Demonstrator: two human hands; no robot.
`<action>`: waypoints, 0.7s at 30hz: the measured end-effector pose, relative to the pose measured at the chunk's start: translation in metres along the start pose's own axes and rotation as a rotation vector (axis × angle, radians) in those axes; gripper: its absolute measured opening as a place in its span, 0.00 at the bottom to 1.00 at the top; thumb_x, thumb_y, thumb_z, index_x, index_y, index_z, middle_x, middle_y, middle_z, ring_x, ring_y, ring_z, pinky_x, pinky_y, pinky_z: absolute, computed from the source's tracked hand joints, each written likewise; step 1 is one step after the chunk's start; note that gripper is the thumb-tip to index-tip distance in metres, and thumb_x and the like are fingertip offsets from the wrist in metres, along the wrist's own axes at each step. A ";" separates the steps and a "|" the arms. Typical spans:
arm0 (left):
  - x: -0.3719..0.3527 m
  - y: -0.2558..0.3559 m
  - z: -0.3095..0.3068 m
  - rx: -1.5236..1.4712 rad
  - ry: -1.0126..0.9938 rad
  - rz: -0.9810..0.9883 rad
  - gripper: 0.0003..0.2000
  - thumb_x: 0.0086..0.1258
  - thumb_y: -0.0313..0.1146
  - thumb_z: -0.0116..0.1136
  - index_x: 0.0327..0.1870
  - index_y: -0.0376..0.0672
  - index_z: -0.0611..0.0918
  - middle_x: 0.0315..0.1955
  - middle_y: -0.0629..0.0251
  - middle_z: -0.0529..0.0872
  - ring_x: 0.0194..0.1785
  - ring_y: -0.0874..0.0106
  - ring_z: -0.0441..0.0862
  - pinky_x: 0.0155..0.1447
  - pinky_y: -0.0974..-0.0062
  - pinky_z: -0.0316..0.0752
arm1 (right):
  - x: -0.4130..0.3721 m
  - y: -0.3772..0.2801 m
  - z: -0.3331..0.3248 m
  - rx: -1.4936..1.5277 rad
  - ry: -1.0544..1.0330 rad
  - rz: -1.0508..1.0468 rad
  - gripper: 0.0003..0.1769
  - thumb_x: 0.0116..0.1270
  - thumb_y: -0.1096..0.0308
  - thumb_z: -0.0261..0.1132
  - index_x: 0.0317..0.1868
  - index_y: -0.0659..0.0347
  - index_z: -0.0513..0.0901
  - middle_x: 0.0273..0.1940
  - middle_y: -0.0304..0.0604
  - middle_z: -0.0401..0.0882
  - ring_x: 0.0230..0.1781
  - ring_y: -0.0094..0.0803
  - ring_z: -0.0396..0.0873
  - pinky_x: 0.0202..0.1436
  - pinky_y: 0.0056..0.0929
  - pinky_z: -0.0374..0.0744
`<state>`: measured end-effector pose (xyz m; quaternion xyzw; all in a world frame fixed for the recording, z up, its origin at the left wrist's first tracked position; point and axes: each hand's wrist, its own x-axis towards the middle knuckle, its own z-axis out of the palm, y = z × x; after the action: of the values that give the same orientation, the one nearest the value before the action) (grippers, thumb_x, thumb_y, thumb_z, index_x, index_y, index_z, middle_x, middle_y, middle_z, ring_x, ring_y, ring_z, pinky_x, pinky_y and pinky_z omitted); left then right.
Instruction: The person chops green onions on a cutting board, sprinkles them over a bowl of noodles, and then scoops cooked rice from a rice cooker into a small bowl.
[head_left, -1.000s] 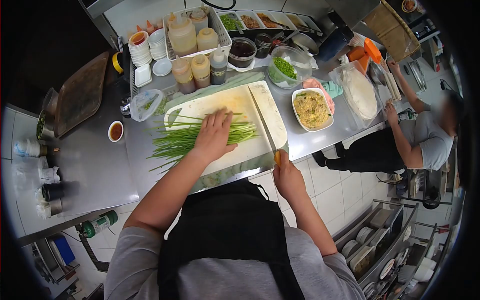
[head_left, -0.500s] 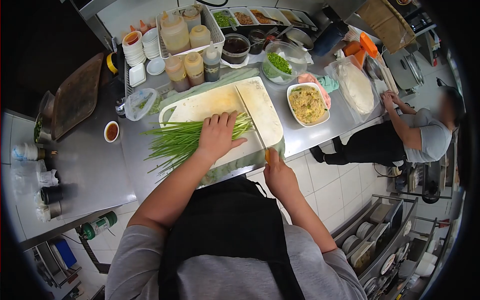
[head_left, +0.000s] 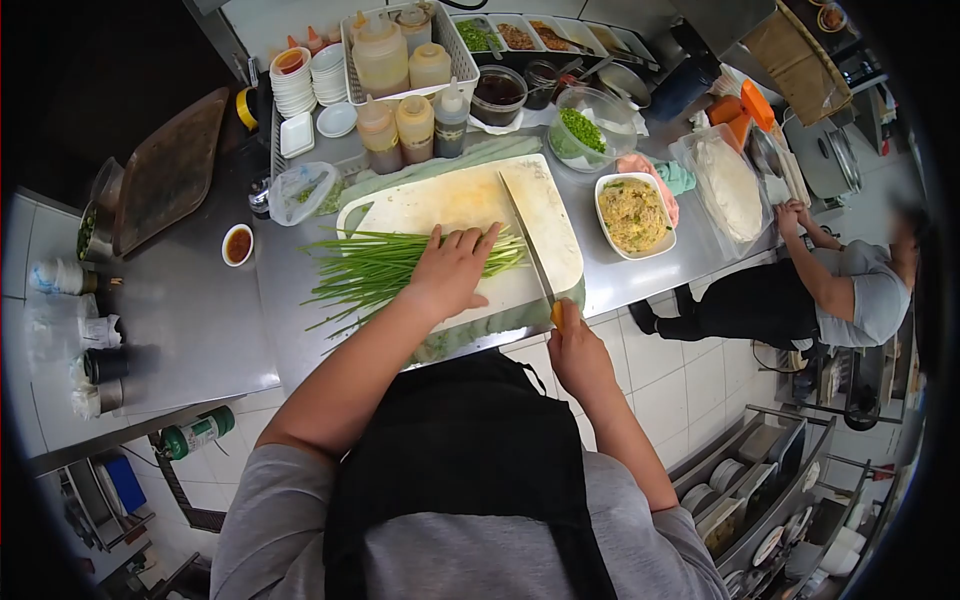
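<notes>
Long green stalks (head_left: 370, 268) lie across a white cutting board (head_left: 455, 195), their pale ends toward the right. My left hand (head_left: 452, 268) rests on top of the bundle with its fingers spread, pressing on the stalks. In my right hand (head_left: 575, 345) is the yellow handle of a knife (head_left: 527, 230); the fingers are wrapped round it. The long blade lies over the board, just right of the pale ends, and points to the back. Green cloth shows beneath the board.
Beyond the board stand squeeze bottles (head_left: 415, 128) and a basket (head_left: 465, 70). To the right are a bowl of food (head_left: 636, 216), a tub of chopped greens (head_left: 580, 130) and a covered tray (head_left: 725, 190). A co-worker (head_left: 850, 290) stands farther right. A sauce cup (head_left: 238, 245) sits left.
The whole view has shifted slightly, so the board and counter items appear farther right. Both hands keep nearly the same places relative to the board, stalks and knife.
</notes>
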<state>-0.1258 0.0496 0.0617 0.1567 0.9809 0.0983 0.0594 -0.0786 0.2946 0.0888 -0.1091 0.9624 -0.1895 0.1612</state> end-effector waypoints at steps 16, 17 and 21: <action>-0.054 -0.042 -0.051 -0.001 -0.085 -0.149 0.64 0.45 0.48 0.80 0.82 0.54 0.47 0.81 0.56 0.49 0.83 0.55 0.47 0.82 0.41 0.39 | -0.002 0.011 -0.001 0.020 -0.013 -0.015 0.25 0.70 0.68 0.57 0.65 0.62 0.62 0.41 0.65 0.83 0.36 0.63 0.83 0.40 0.57 0.82; -0.065 -0.052 -0.050 0.025 -0.134 -0.190 0.64 0.45 0.48 0.80 0.82 0.54 0.47 0.81 0.56 0.50 0.83 0.55 0.47 0.82 0.41 0.39 | -0.003 0.011 -0.002 0.019 -0.014 -0.013 0.25 0.70 0.68 0.57 0.65 0.62 0.62 0.41 0.65 0.83 0.36 0.63 0.83 0.40 0.57 0.82; -0.076 -0.069 -0.044 0.039 -0.150 -0.220 0.63 0.46 0.47 0.80 0.82 0.54 0.46 0.81 0.56 0.50 0.83 0.54 0.47 0.82 0.42 0.40 | -0.001 0.008 -0.002 0.024 -0.032 0.008 0.26 0.70 0.68 0.57 0.66 0.62 0.62 0.41 0.66 0.83 0.36 0.63 0.83 0.40 0.56 0.82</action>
<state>-0.0805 -0.0463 0.0965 0.0562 0.9867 0.0602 0.1399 -0.0795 0.3033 0.0880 -0.1063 0.9578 -0.1985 0.1788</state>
